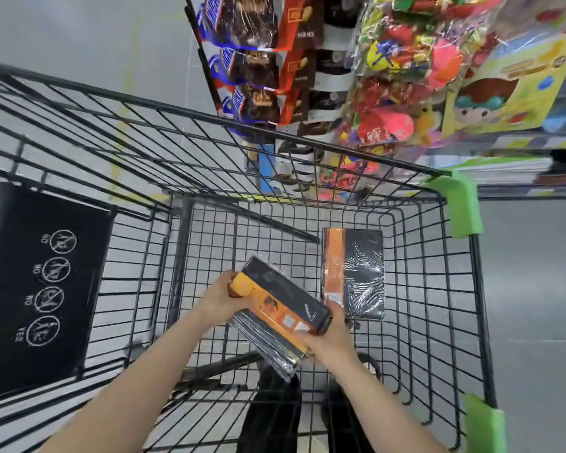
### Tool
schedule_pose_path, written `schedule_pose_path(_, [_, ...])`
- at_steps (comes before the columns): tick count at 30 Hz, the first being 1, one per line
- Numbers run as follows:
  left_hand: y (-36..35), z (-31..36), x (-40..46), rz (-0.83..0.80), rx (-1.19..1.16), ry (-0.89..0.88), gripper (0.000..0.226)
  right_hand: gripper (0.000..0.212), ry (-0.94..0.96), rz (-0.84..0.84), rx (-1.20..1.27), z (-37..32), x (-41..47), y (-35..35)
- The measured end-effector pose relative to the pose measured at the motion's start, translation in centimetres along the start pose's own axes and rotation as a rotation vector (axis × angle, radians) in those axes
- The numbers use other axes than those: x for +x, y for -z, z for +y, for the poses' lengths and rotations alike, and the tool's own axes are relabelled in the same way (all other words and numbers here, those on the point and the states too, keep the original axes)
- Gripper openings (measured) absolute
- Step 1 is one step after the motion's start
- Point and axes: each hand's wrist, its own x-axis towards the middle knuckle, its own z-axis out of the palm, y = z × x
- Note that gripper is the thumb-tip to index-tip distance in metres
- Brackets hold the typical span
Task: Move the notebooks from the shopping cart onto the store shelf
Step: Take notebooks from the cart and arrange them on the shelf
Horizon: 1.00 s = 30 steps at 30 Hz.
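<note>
a stack of shrink-wrapped notebooks (276,317), black with an orange band, sits lifted off the wire floor of the shopping cart (406,322), tilted with one short end toward the cart's far wall and the other toward the person. the left hand (218,300) curls round the stack's far-left corner, thumb over the orange edge, while the right hand (329,335) cups the near-right corner from below and the side. holding opposite corners most likely keeps the slippery wrapped covers from sliding apart, since there are at least two or three in the pile; the exact count is hard to tell. both grips are closed firmly on the stack, neither hand spread wide.

one more wrapped notebook (353,273) lies flat on the cart floor, just beyond and to the right of the held stack, apart from both hands. it looks like the last one left in the cart, so the task seems well along but not finished.

beyond the cart's far right corner, past the green corner guard (464,204), the store shelf (504,171) already carries flat, pale items that look like stationery, though blur hides detail. candy bags (402,76) and chocolate packs (252,60) hang above the cart's far rim. a black safety placard (43,289) hangs on the cart's left side.
</note>
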Motion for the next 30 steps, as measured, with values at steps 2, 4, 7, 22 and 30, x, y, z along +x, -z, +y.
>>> schedule_pose_path(2, [1.4,2.1,2.2,0.05,0.036,-0.106,0.062,0.087,-0.039,-0.018,0.143,-0.7,1.5,-1.3])
schedule_pose_path(4, [1.5,3.7,4.3,0.117,0.151,-0.21,0.06,0.078,-0.104,-0.036,0.23,-0.9,3.1,-2.4])
schedule_pose_path(7, [0.5,3.5,6.8,0.234,0.375,-0.303,0.067,0.074,-0.105,-0.025,0.162,-0.9,4.1,-3.2])
schedule_pose_path(22, [-15.0,3.2,3.4,-0.076,0.061,-0.469,0.062,0.067,0.026,0.385,-0.529,2.3,5.0,5.6])
schedule_pose_path(30, [-15.2,4.5,2.5,0.322,-0.18,-0.313,0.02,0.063,0.167,0.482,0.018,1.2,3.8,5.5])
